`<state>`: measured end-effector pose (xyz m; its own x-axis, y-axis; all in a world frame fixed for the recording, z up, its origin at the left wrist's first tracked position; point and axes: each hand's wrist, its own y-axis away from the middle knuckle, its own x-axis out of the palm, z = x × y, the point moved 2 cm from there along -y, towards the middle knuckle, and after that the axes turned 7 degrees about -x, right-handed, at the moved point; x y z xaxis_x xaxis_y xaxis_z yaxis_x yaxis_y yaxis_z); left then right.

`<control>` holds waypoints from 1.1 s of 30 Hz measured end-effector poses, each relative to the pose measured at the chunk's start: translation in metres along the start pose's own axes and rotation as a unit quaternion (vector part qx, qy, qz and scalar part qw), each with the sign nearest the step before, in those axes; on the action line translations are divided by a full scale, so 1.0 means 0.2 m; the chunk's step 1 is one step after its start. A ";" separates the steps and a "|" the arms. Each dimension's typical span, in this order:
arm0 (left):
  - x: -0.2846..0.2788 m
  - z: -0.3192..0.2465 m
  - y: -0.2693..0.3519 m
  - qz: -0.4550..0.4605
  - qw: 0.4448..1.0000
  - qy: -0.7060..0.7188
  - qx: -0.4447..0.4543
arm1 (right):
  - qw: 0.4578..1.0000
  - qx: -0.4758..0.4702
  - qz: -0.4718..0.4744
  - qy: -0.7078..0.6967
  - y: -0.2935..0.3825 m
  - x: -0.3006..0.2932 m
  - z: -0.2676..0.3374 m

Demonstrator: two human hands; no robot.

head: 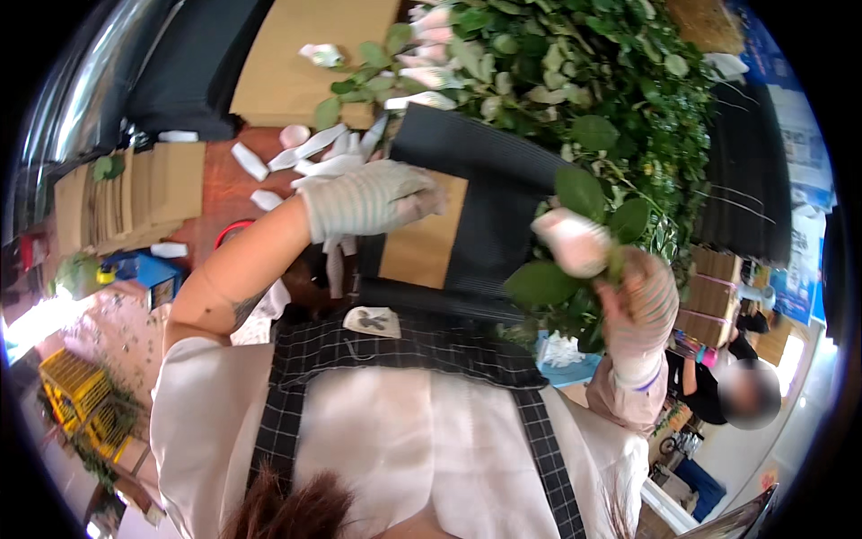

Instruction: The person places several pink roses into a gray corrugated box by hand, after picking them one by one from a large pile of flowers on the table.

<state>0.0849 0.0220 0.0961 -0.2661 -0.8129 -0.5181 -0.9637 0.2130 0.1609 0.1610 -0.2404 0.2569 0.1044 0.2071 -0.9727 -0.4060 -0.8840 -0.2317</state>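
My left hand (377, 199), in a striped knit glove, reaches over the edge of a brown cardboard piece (427, 232) lying on black corrugated sheet (495, 222). Whether its fingers hold anything cannot be told. At the right my right hand (640, 303), also gloved, grips a rose stem with green leaves; the pale pink rose bud (572, 242) in a white net sleeve points to the left. Loose white net sleeves (330, 151) lie beyond my left hand. More sleeved roses (431, 50) rest at the top, their leafy stems (592, 87) heaped to the right.
Cardboard sheets (135, 195) are stacked at the left, near a blue box (158, 273). A large cardboard sheet (289, 74) lies at the upper left. Yellow crates (77, 397) stand on the floor. A co-worker (707, 384) is at the far right, beside bundled cardboard (707, 296).
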 end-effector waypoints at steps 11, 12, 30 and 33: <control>0.02 0.00 0.16 0.054 0.978 -0.128 0.158 | 0.870 -0.040 0.394 -0.293 -0.04 0.73 0.22; 0.05 0.00 0.18 0.024 0.980 -0.131 0.147 | 0.869 -0.041 0.388 -0.304 -0.03 0.74 0.21; 0.10 -0.10 0.18 -0.041 0.977 -0.076 0.193 | 0.889 -0.105 0.357 -0.266 -0.05 0.67 0.23; 0.22 -0.06 0.11 -0.004 0.974 -0.119 0.194 | 0.893 -0.116 0.336 -0.276 -0.07 0.51 0.17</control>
<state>0.0520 -0.0159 0.0869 -0.2109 -0.6762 -0.7059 -0.8890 0.4329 -0.1490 0.1471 -0.1924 0.1602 -0.5821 -0.2848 -0.7616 -0.0019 -0.9362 0.3515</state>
